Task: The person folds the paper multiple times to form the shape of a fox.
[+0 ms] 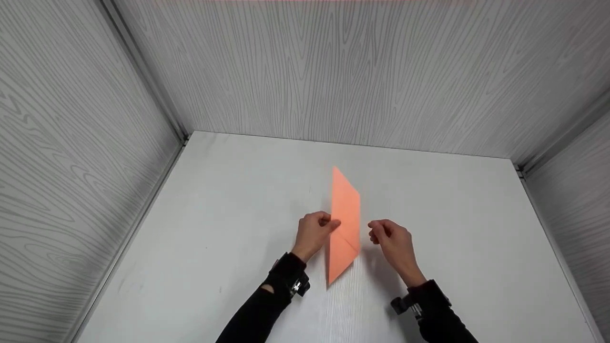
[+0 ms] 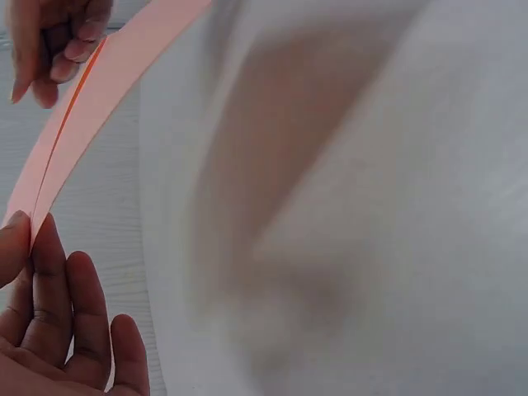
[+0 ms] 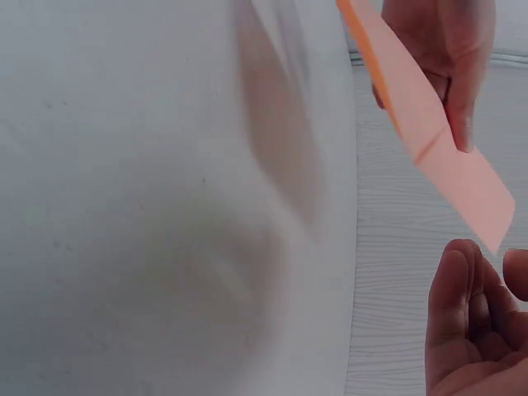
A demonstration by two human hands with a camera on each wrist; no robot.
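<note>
A folded sheet of orange paper (image 1: 346, 205) stands on edge above the white table, long and narrow with slanted ends. A crease line crosses its lower half. My left hand (image 1: 312, 234) pinches its left edge near the middle, thumb on the near face. In the left wrist view the paper (image 2: 99, 91) shows layers with a darker orange gap between them. My right hand (image 1: 393, 240) is just right of the paper, fingers loosely curled and holding nothing. The right wrist view has the fingers (image 3: 454, 289) apart from the paper's end (image 3: 487, 206).
The white tabletop (image 1: 228, 190) spreads around both hands. Grey wood-grain panels enclose it at the back (image 1: 305, 71), left (image 1: 62, 166) and right (image 1: 572, 176). Each wrist wears a black strap with a small camera.
</note>
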